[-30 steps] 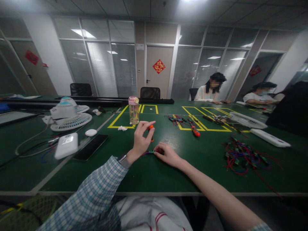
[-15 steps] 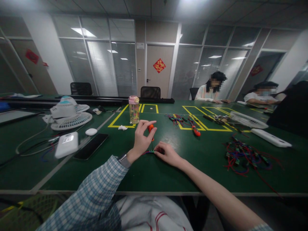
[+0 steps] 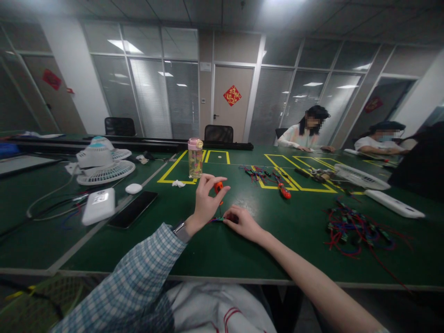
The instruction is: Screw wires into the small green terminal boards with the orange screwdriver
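Note:
My left hand (image 3: 205,200) is closed at the fingertips around the orange-red handle of a screwdriver (image 3: 218,187). The screwdriver stands nearly upright, its thin shaft pointing down at a small green circuit board (image 3: 219,219) with thin wires at its left end. Low on the table, my right hand (image 3: 244,224) pinches the right end of that board. Its fingers hide part of the board, and the exact contact of the screwdriver tip is too small to make out.
On the green table (image 3: 166,259), a pile of wired boards (image 3: 354,226) lies right; farther back are more wired pieces (image 3: 258,174) and another red screwdriver (image 3: 284,191). A bottle (image 3: 195,159) stands beyond my left hand. Leftward lie a phone (image 3: 133,210), power bank (image 3: 99,206) and fan (image 3: 104,172).
The view has shifted slightly, moving the scene a little to the right. Both hands keep their places at the board; the left thumb and fingers have shifted slightly around the screwdriver handle.

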